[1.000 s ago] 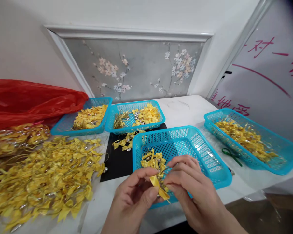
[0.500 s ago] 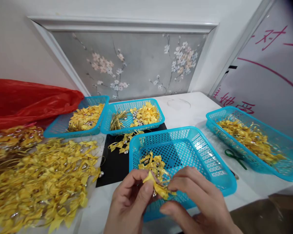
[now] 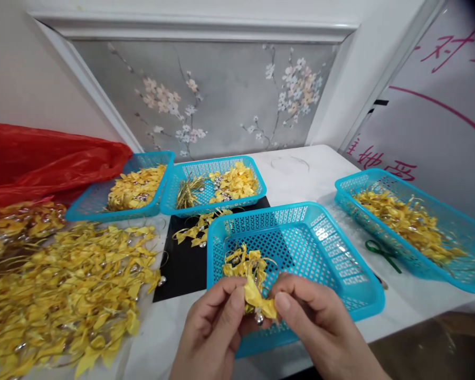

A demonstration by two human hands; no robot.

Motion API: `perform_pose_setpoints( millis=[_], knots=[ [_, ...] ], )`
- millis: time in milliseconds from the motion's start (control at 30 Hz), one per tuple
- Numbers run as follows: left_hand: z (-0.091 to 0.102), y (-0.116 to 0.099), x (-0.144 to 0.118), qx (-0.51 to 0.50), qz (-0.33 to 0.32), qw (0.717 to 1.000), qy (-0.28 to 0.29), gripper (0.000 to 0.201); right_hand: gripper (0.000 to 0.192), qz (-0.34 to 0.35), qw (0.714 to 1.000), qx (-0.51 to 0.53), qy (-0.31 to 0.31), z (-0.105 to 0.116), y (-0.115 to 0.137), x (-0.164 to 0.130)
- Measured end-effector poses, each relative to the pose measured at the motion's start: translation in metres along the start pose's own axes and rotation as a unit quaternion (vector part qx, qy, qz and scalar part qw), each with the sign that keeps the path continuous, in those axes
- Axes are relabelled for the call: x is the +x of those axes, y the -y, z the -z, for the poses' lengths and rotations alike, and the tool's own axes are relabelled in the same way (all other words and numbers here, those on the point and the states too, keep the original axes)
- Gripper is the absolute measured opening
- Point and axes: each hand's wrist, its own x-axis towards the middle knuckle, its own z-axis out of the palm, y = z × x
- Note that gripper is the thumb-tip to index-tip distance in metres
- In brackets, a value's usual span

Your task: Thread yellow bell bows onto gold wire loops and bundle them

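Observation:
Between my two hands is a yellow ribbon bow (image 3: 257, 301) with a small silver bell (image 3: 259, 318) hanging beneath it. My left hand (image 3: 217, 322) pinches the bow's left end between thumb and fingers. On the other side, my right hand (image 3: 312, 316) pinches its right end. Both hands are over the near edge of a blue plastic basket (image 3: 340, 264). Inside that basket, at the left, lies a small heap of similar yellow bows (image 3: 245, 264) with bells and gold ties. The fingertips behind the bow are partly hidden.
A wide pile of yellow bows (image 3: 67, 290) covers the table's left. Blue baskets with bows stand at back left (image 3: 154, 206), back middle (image 3: 214, 206) and right (image 3: 411, 264). A red plastic bag (image 3: 51, 163), a black mat (image 3: 182, 274) and a green ribbon loop (image 3: 383, 256) are also there.
My right hand has moved in from the right, closing its thumb and fingers on the bow's right end. The bell now hangs clearly below the bow. The view has shifted slightly.

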Motion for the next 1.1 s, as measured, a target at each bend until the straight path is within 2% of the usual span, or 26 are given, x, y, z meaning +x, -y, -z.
perform_pose_setpoints(
  millis=[167, 300, 400, 467, 533, 567, 633, 700, 767, 833, 933, 1033, 1100],
  knots=[
    [-0.008, 0.0, -0.007, 0.023, -0.057, 0.997, 0.047, 0.038, 0.025, 0.012, 0.994, -0.063, -0.089, -0.012, -0.009, -0.008],
    [-0.008, -0.001, -0.006, 0.082, -0.061, 0.994, 0.036, 0.02, 0.024, 0.015, 0.993, -0.084, -0.084, -0.018, -0.012, -0.014],
    [-0.002, -0.004, -0.005, 0.121, -0.072, 0.99, 0.003, 0.022, 0.025, 0.028, 0.989, -0.131, -0.058, -0.009, -0.009, -0.015],
    [0.004, -0.004, -0.005, 0.148, -0.081, 0.986, -0.006, 0.026, 0.02, 0.041, 0.98, -0.171, -0.09, 0.001, -0.004, -0.012],
    [0.009, -0.004, -0.003, 0.204, -0.099, 0.974, 0.007, 0.028, 0.014, 0.073, 0.969, -0.202, -0.119, 0.011, 0.0, -0.006],
    [0.011, -0.004, -0.002, 0.24, -0.111, 0.964, 0.022, 0.029, 0.017, 0.089, 0.968, -0.208, -0.106, 0.014, 0.001, -0.003],
    [0.014, -0.005, 0.0, 0.297, -0.134, 0.944, 0.055, 0.032, 0.017, 0.091, 0.975, -0.202, -0.035, 0.017, 0.002, 0.004],
    [0.013, -0.008, 0.003, 0.311, -0.145, 0.936, 0.083, 0.037, 0.016, 0.046, 0.983, -0.177, 0.025, 0.015, 0.001, 0.009],
    [0.01, -0.012, 0.005, 0.287, -0.145, 0.942, 0.094, 0.038, 0.026, -0.012, 0.99, -0.14, 0.029, 0.013, -0.001, 0.01],
    [0.006, -0.017, 0.007, 0.258, -0.141, 0.952, 0.085, 0.035, 0.03, -0.048, 0.994, -0.1, 0.003, 0.011, -0.003, 0.008],
    [0.003, -0.023, 0.009, 0.246, -0.14, 0.957, 0.058, 0.032, 0.031, -0.065, 0.993, -0.072, -0.065, 0.01, -0.004, 0.005],
    [0.007, -0.023, 0.013, 0.265, -0.146, 0.953, 0.036, 0.032, 0.028, -0.047, 0.983, -0.101, -0.144, 0.021, 0.0, 0.005],
    [0.013, -0.023, 0.015, 0.278, -0.148, 0.949, 0.019, 0.033, 0.025, -0.019, 0.97, -0.152, -0.187, 0.037, 0.004, 0.008]
  ],
)
